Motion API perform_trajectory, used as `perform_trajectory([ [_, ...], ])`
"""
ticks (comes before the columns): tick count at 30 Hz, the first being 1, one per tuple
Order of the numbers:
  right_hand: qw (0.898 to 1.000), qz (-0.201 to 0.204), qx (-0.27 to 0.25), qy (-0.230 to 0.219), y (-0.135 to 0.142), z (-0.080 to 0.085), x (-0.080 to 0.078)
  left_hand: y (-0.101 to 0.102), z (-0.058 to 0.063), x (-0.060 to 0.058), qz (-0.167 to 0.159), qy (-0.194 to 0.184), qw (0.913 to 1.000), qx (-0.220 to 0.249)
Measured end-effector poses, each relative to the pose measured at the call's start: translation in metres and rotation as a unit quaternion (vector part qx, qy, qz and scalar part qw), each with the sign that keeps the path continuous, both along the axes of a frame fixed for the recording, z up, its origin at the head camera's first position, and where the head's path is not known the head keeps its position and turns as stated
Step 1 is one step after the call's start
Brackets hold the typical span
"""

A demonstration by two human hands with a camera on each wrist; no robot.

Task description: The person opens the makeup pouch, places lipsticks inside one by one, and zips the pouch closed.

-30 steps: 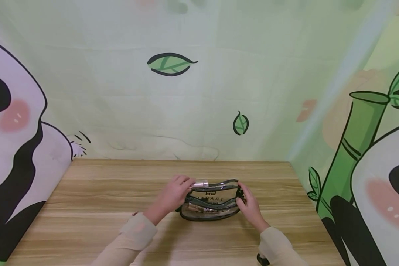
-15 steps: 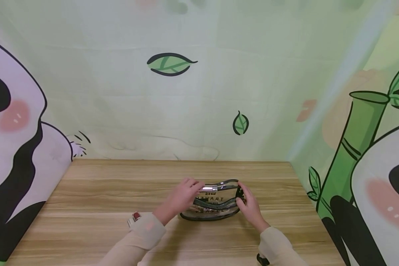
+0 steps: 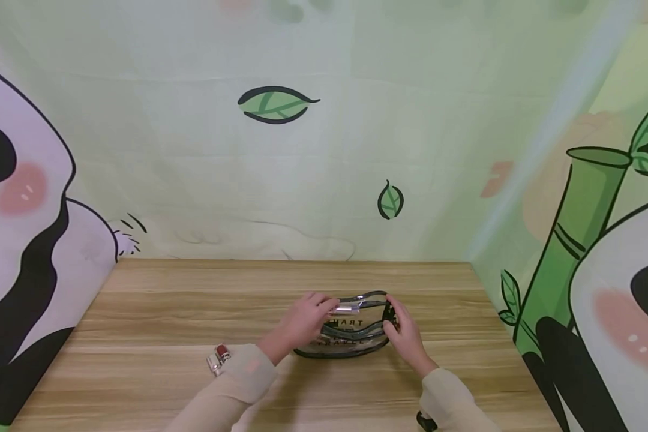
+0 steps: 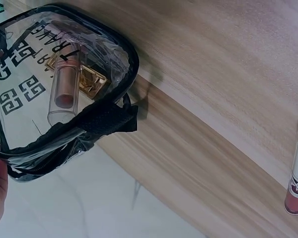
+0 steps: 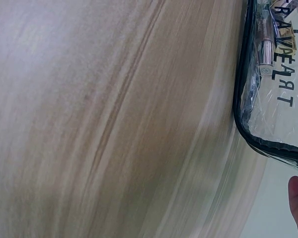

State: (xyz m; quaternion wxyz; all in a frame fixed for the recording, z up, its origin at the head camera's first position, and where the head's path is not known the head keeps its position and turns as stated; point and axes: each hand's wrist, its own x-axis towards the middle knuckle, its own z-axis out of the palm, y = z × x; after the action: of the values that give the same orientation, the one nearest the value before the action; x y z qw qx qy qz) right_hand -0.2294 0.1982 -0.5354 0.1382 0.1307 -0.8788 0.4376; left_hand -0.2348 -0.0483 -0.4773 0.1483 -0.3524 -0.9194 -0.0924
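Observation:
A clear travel pouch [image 3: 364,343] with black trim and lettering stands on the wooden table with its top open. My left hand [image 3: 305,318] pinches a shiny silvery-pink cosmetic tube [image 3: 348,309] over the pouch's mouth; its far end is under my fingers. At the pouch's right end, my right hand [image 3: 407,337] grips the edge between thumb and fingers. Through the plastic, the left wrist view shows a clear-capped lip gloss tube [image 4: 65,87] and a gold case [image 4: 93,82] inside.
Two small lip gloss tubes [image 3: 218,359] lie on the table [image 3: 156,312] beside my left sleeve. A black object [image 3: 426,422] shows by my right sleeve. Behind the table hangs a printed cloth backdrop [image 3: 324,150].
My left hand has moved right with the cosmetic tube, from the pouch's left corner to over its opening. The lip gloss tubes by my sleeve have come into view. My right hand stays put.

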Motion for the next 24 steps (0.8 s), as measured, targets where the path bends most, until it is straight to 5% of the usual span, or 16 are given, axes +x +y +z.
perform_trajectory([
  [9, 1.0, -0.003, 0.002, 0.003, 0.0, 0.001, 0.001, 0.007, -0.004, -0.002, -0.017, 0.066, 0.9974, -0.023],
  [24, 1.0, -0.008, 0.001, -0.008, -0.002, 0.001, 0.001, 0.013, -0.008, -0.002, -0.025, 0.082, 0.9956, -0.038],
])
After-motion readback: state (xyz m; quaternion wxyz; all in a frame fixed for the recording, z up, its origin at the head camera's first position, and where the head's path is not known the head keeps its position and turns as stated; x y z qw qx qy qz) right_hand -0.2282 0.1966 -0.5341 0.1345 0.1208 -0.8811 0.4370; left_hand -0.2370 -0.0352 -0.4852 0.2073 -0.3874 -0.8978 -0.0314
